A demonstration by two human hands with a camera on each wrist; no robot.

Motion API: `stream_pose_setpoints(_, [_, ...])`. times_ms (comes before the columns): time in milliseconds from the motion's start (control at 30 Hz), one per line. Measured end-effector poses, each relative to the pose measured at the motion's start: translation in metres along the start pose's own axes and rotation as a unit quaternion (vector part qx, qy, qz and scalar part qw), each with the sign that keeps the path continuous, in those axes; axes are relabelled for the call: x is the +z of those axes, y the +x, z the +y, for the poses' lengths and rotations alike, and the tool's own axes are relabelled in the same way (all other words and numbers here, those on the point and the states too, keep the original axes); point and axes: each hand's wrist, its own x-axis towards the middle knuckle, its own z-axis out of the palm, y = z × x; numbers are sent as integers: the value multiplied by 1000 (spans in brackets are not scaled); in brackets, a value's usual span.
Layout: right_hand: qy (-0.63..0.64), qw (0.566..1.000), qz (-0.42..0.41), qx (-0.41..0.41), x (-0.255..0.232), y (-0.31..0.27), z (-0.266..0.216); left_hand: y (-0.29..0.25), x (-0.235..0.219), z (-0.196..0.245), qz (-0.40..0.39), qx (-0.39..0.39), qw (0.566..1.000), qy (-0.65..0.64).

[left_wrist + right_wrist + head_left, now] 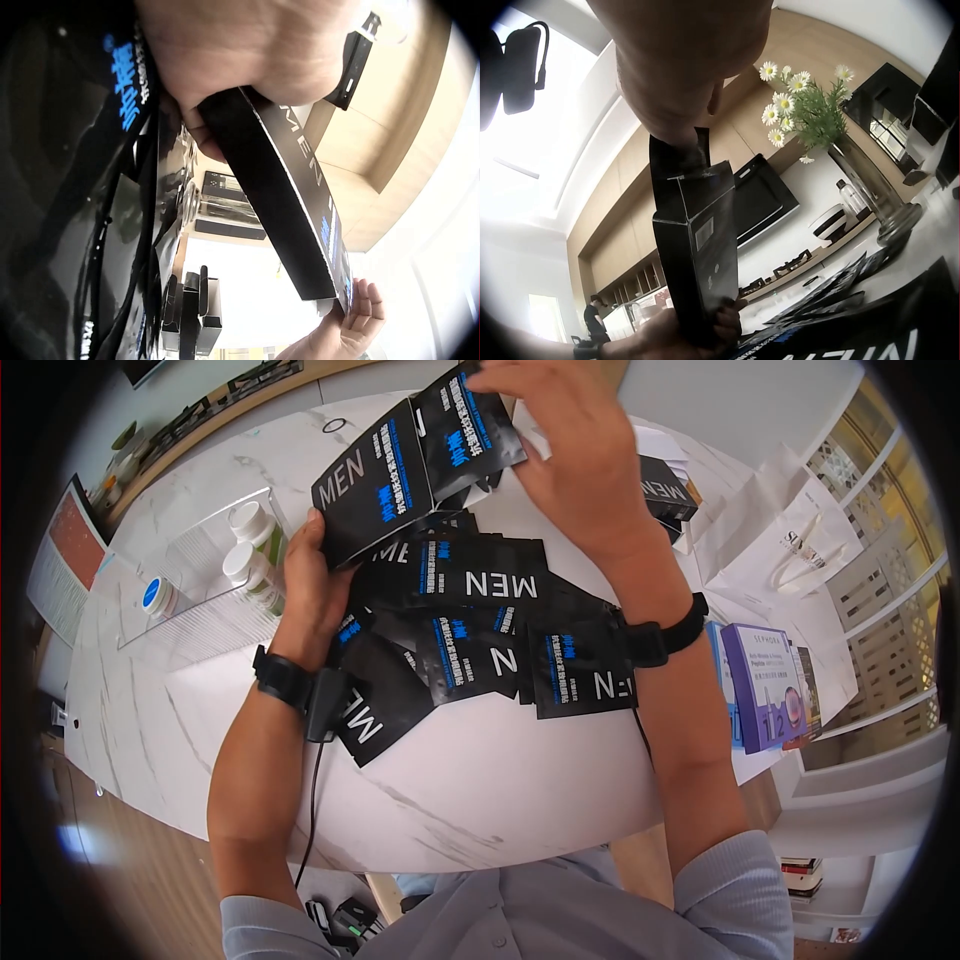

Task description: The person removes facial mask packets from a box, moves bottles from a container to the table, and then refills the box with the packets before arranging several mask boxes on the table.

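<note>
A flat black MEN box [372, 495] is tilted up over the table, its lower left edge gripped by my left hand [315, 585]. At the box's upper right end, my right hand [585, 455] pinches a black sachet [472, 435] with blue lettering. That sachet overlaps the box's end in the head view. From the right wrist view, the box [697, 247] stands upright, with the sachet [676, 156] at its top end and part of it hidden. Below both hands, several black MEN sachets [470, 582] lie in a loose, overlapping pile.
Left of the pile, a clear acrylic tray [210, 575] holds white bottles [250, 560]; a small blue-lidded jar [158, 597] stands nearby. Another black MEN box [662, 490], a white paper bag [770, 545] and a purple box [765, 690] are on the right. A daisy vase [862, 176] also stands here.
</note>
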Motion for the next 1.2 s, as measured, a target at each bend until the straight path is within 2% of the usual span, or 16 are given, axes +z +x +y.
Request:
stream_pose_setpoints(67, [42, 993, -4, 106, -9, 0, -10, 1, -1, -1, -5, -1, 1000, 0])
stream_pose_setpoints(133, [66, 985, -16, 156, -8, -7, -14, 2, -1, -1, -7, -2, 1000, 0])
stream_pose_setpoints(233, [79, 990, -48, 110, 10, -19, -8, 0, 1, 0, -3, -1, 1000, -1])
stream_pose_setpoints(433, [76, 991, -84, 69, 8, -17, -10, 0, 2, 0, 3, -1, 1000, -3])
stream_pose_setpoints(633, [111, 981, -108, 114, 9, -18, -21, -2, 3, 1, 4, 1, 1000, -3])
stream_pose_setpoints(733, [215, 944, -106, 228, 11, -12, -27, -3, 4, 1, 12, 1, 1000, -11])
stream_pose_setpoints(833, [241, 934, -102, 243, 17, -17, -31, -7, 8, 4, 15, 0, 1000, -13])
stream_pose_setpoints(933, [194, 954, -103, 203, 19, -23, -23, -6, 8, 4, 22, 4, 1000, -13])
stream_pose_setpoints(1033, [145, 932, -153, 295, 2, -15, -20, -5, 6, 1, 14, 12, 1000, -16])
stream_pose_setpoints(1133, [181, 896, -125, 386, -5, -25, -3, -3, 3, 1, 22, 23, 999, -33])
stream_pose_setpoints(1167, [179, 879, -200, 394, -9, -29, 1, -2, 3, 1, 26, 26, 999, -37])
stream_pose_setpoints(1200, [146, 856, -317, 380, -9, -34, -1, -1, 4, 0, 28, 27, 998, -41])
